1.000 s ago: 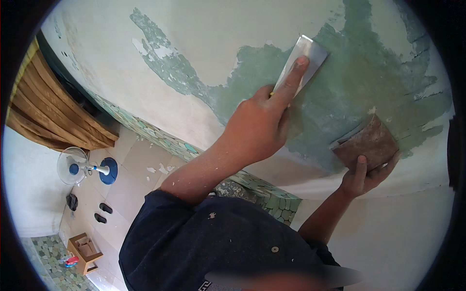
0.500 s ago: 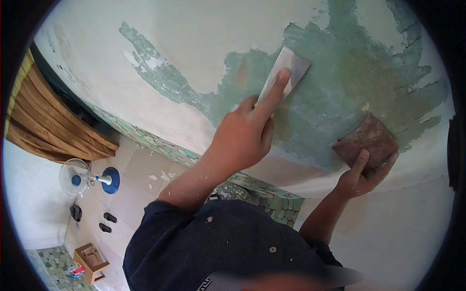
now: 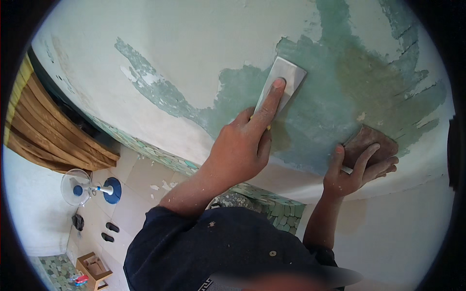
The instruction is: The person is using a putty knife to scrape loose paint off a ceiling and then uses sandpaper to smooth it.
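Here's the left hand (image 3: 240, 145), fingers wrapped around a scraper (image 3: 292, 75), one stretched along its flat, shiny blade, which slants up over the green patch (image 3: 315, 116) on the pale wall (image 3: 189, 53). Just a glimpse of yellow handle peeks out! The patch is ragged-edged and dull, stained brownish toward the right. And across to the right hand (image 3: 347, 179): its fingers hold a dusty brown pad (image 3: 377, 137) up at the wall, low on the right of the patch, one laid across its face, the hand hiding its lower edge.

Now the surroundings, far left: a brown curtain (image 3: 63, 126), then a wooden box (image 3: 92, 266), dark slippers (image 3: 112, 227) and a blue-and-white fan (image 3: 112, 190) on the tiled floor (image 3: 130, 203). Pale flakes (image 3: 166, 185) lie near the left forearm (image 3: 194, 191), which, with the dark shirt (image 3: 233, 242), blocks the floor behind.
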{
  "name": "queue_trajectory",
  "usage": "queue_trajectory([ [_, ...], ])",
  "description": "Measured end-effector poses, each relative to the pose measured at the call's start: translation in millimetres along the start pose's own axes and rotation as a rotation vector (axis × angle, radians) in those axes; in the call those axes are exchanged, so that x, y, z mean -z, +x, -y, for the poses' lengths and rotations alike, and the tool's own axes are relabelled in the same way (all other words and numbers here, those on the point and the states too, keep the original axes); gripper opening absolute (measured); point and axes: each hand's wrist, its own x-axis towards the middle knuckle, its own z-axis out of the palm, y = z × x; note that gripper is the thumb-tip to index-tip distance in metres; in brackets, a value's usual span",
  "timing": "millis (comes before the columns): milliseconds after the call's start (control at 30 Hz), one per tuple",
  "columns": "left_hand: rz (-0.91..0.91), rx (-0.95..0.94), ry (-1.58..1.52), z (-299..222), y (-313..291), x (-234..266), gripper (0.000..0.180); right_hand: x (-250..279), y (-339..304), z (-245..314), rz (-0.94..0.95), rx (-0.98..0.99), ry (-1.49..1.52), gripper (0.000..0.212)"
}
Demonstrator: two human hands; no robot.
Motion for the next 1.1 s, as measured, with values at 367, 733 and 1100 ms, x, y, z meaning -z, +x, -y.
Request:
queue_trajectory([
  [367, -0.022, -0.011, 0.011, 4.7, 4.6, -0.9, 0.095, -31.0, -4.6, -2.0, -0.099, 0.033, 0.063, 0.069],
  [733, 0.02, -0.007, -0.079, -3.2, -0.4, 1.3, 0.094, -31.4, -1.5, 1.2, -0.134, 0.044, 0.04, 0.064],
  [1100, -0.011, -0.058, -0.093, -11.3, 20.2, 10.9, 0.094, -29.7, -4.2, 0.8, -0.119, 0.047, 0.015, 0.063],
])
